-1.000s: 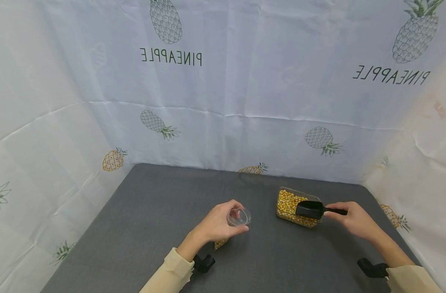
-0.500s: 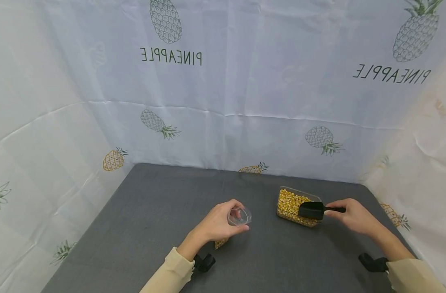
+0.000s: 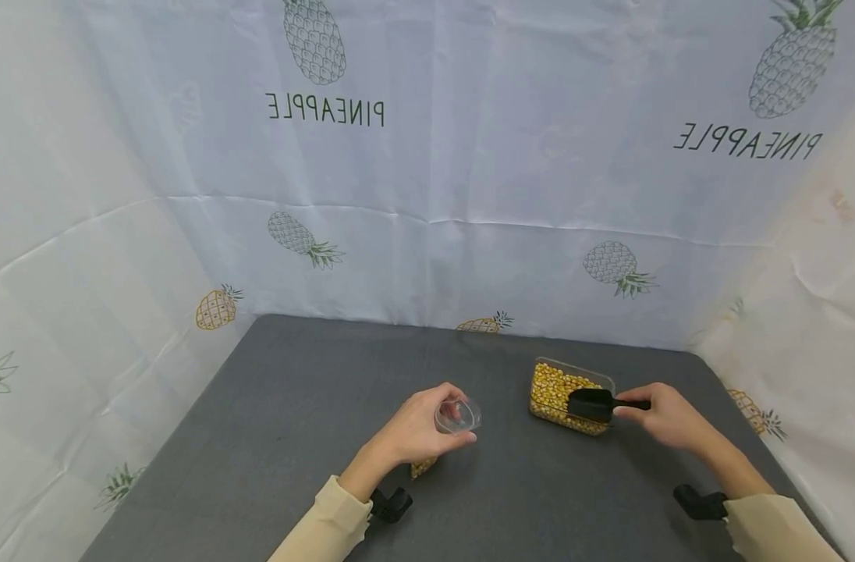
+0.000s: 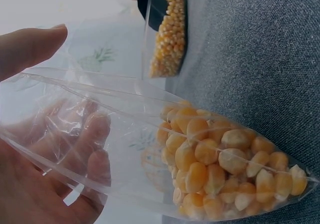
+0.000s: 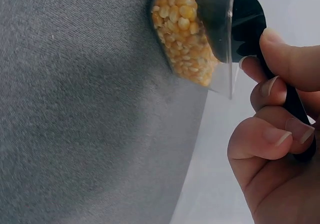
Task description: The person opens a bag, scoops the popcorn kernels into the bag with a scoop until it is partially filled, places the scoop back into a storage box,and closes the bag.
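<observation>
Left hand (image 3: 419, 429): holds clear plastic bag (image 4: 132, 134), golden corn kernels (image 4: 220, 161) inside.
Right hand (image 3: 669, 416): grips black scoop (image 3: 590, 405), lower right.

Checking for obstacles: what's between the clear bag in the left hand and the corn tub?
Only grey tabletop shows between the clear bag in the left hand and corn tub, in the head view.

Pale bluish-white curtain (image 3: 512, 172) across top and both sides of frame, pineapple prints (image 3: 315, 43) all over, mirrored "PINEAPPLE" lettering (image 3: 325, 108) upper left of centre and upper right, horizontal crease (image 3: 498, 223) mid-frame, dark grey tabletop (image 3: 315, 382) filling lower middle, warmer tint at right edge
</observation>
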A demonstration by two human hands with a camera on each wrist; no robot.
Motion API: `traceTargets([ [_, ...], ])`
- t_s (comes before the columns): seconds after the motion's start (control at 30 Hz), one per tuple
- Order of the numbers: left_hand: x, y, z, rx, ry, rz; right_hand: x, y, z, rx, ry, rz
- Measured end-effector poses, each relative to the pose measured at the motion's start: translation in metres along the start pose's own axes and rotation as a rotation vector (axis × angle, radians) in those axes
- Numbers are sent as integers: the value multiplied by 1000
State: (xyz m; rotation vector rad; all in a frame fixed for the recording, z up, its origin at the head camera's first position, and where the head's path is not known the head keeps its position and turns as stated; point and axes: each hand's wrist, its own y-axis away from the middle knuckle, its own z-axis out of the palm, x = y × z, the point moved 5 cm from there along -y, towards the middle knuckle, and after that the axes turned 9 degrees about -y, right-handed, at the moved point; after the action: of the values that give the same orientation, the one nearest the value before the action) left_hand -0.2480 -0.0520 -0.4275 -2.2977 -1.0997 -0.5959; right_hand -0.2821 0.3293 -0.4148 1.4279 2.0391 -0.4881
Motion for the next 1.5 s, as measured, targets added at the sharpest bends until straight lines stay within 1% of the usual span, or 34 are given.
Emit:
traceTargets([
  [0.3, -1, 1, 0, 11, 3, 2, -4, -5, 11, -7, 3, -22],
  [0.5, -1, 1, 0, 7, 8, -3, -5, -9, 16, -3, -6, -7],
  [0.6, -1, 1, 0, 10, -1, -5, -7, -12, 18, -2, -4, -15],
  [0.9, 0, 2, 1, -1, 9, -13, -5, -21, 32, -10, -43, -7],
  [1.1, -1, 3, 1, 1, 11, -14, -7, -21, 34, 0, -18, -34],
  [1.27, -2, 3, 1, 4, 15, -14, -4, -20, 34, 29, -17, -21],
  [1.4, -2, 3, 0, 2, 19, -14, -1, -17, 36, 78, -28, -9],
  [1.5, -2, 3, 0, 2, 20, -12, 0, -16, 37, 107, -40, -15],
])
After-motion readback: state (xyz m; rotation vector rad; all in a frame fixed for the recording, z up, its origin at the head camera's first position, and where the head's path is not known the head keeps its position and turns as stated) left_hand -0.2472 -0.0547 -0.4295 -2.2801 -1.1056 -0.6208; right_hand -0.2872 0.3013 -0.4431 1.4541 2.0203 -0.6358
